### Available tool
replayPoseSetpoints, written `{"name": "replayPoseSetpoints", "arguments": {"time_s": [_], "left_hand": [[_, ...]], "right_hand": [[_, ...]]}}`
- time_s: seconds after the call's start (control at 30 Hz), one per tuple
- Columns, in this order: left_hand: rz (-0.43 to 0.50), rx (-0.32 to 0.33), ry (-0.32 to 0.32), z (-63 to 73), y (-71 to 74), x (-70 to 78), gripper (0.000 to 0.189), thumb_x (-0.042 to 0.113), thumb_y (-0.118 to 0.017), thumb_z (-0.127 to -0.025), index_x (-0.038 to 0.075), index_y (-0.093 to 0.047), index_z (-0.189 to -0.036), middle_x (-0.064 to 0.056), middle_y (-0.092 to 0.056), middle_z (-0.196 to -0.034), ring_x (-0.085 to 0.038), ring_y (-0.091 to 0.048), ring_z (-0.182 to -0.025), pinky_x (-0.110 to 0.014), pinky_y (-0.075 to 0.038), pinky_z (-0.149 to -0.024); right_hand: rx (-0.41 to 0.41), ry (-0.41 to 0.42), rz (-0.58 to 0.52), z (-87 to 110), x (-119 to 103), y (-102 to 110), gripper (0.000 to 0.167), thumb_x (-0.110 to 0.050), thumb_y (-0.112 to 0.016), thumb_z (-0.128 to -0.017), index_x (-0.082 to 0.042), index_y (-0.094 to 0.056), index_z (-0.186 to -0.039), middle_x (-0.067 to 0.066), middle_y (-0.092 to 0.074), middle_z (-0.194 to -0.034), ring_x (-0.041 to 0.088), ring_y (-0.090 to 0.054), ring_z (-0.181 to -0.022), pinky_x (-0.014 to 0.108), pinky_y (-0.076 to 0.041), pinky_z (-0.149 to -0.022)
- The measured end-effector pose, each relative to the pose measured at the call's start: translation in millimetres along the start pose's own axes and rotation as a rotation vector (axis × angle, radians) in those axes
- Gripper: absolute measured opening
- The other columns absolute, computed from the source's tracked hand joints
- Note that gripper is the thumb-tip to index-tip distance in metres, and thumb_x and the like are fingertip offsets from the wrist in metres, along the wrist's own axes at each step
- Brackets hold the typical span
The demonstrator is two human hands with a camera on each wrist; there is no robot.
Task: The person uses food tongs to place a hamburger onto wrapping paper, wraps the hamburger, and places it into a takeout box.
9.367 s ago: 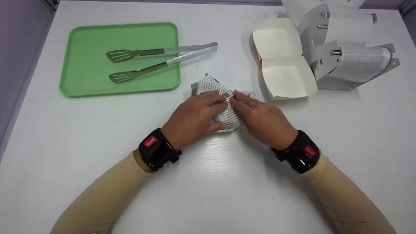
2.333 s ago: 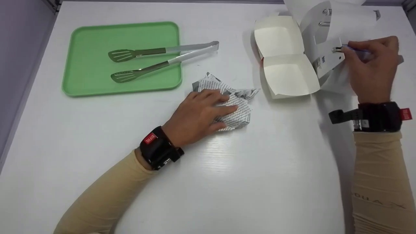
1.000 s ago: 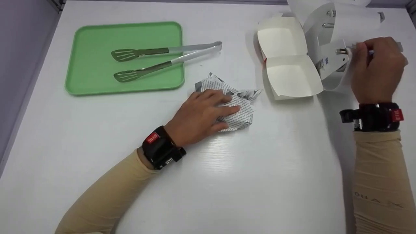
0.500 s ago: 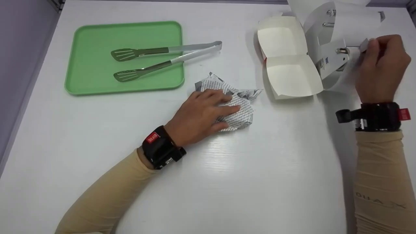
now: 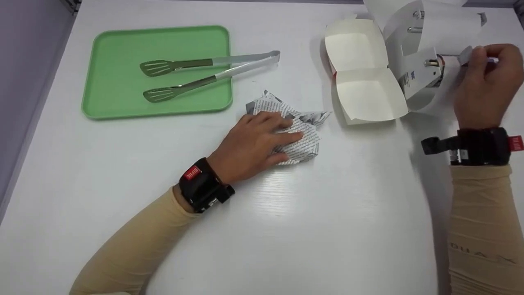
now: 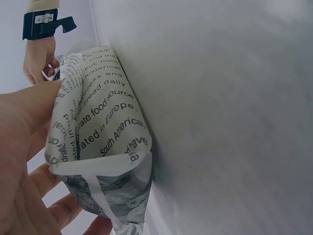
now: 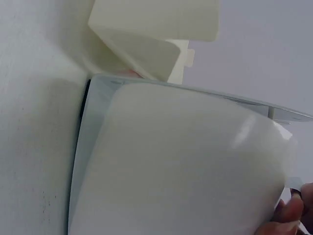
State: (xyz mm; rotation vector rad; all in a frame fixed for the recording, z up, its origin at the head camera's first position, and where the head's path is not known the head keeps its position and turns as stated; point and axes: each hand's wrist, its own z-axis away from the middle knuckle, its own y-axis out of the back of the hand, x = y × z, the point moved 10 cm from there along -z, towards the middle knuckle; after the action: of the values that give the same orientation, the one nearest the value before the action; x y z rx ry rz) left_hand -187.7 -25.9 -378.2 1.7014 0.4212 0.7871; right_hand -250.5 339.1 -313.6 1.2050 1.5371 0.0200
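Note:
My left hand (image 5: 254,143) rests with spread fingers on a folded packet of newsprint-patterned wrapping paper (image 5: 305,147). In the left wrist view, the folded end of the wrapping paper (image 6: 110,181) faces the camera beside the palm; what is inside is hidden. At the right, my right hand (image 5: 487,82) pinches a small clear-grey label (image 5: 465,56) between thumb and finger, at the roll side of a white label dispenser (image 5: 419,73). The right wrist view has the label (image 7: 293,183) at the fingertips, beside the white backing strip (image 7: 195,152) that curves over the dispenser.
An opened white carton (image 5: 368,96) stands just left of the dispenser. Farther left lies a green tray (image 5: 118,78), with metal tongs (image 5: 192,86) on it whose handles reach past its right edge. Everything stands on a white table (image 5: 286,233).
My right hand left the wrapping paper for the dispenser. Over the last second it has drawn back slightly rightward, and the label now shows at its fingertips. The left hand has stayed on the paper.

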Motion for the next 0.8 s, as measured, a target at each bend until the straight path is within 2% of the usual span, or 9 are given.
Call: {"name": "replayPoseSetpoints", "arguments": {"time_s": [0.13, 0.23, 0.43, 0.63, 0.8], "left_hand": [[-0.006, 0.009, -0.008, 0.3, 0.3, 0.4, 0.048, 0.040, -0.066, -0.097, 0.032, -0.059, -0.143, -0.002, -0.056, -0.148, -0.025, -0.048, -0.139, -0.050, -0.042, -0.108], [-0.009, 0.013, -0.011, 0.3, 0.6, 0.4, 0.048, 0.040, -0.067, -0.097, 0.032, -0.059, -0.143, -0.002, -0.057, -0.147, -0.025, -0.049, -0.138, -0.050, -0.043, -0.107], [-0.004, 0.003, -0.005, -0.2, 0.1, 0.1, 0.048, 0.041, -0.066, -0.097, 0.032, -0.058, -0.144, -0.002, -0.056, -0.148, -0.024, -0.047, -0.139, -0.050, -0.041, -0.109], [-0.006, 0.008, -0.009, -0.4, 0.2, 0.4, 0.048, 0.040, -0.066, -0.097, 0.032, -0.058, -0.143, -0.001, -0.057, -0.147, -0.024, -0.048, -0.138, -0.050, -0.042, -0.108], [-0.001, 0.007, -0.006, 0.4, 0.0, -0.2, 0.048, 0.040, -0.067, -0.097, 0.032, -0.058, -0.144, -0.002, -0.057, -0.147, -0.024, -0.048, -0.138, -0.050, -0.042, -0.108]], "right_hand": [[0.067, 0.043, -0.013, 2.6, -3.2, 5.6, 0.015, -0.028, -0.051, -0.105, -0.021, -0.063, -0.112, -0.026, -0.041, -0.094, -0.009, -0.040, -0.085, 0.017, -0.034, -0.082], [0.099, 0.052, -0.076, 4.4, -4.0, 7.7, 0.019, -0.027, -0.055, -0.104, -0.016, -0.068, -0.110, -0.025, -0.048, -0.086, -0.008, -0.046, -0.081, 0.017, -0.037, -0.080], [0.124, 0.026, -0.176, 5.1, 0.2, 8.9, 0.018, -0.029, -0.059, -0.101, -0.018, -0.072, -0.106, -0.026, -0.058, -0.081, -0.009, -0.057, -0.079, 0.018, -0.041, -0.081], [0.150, -0.005, -0.173, 5.5, 6.0, 11.8, 0.020, -0.031, -0.059, -0.102, -0.019, -0.072, -0.110, -0.030, -0.059, -0.079, -0.011, -0.057, -0.081, 0.017, -0.040, -0.082], [0.151, -0.011, -0.228, 7.3, 3.8, 11.3, 0.017, -0.028, -0.060, -0.101, -0.017, -0.072, -0.109, -0.027, -0.061, -0.080, -0.010, -0.060, -0.079, 0.018, -0.042, -0.083]]}}
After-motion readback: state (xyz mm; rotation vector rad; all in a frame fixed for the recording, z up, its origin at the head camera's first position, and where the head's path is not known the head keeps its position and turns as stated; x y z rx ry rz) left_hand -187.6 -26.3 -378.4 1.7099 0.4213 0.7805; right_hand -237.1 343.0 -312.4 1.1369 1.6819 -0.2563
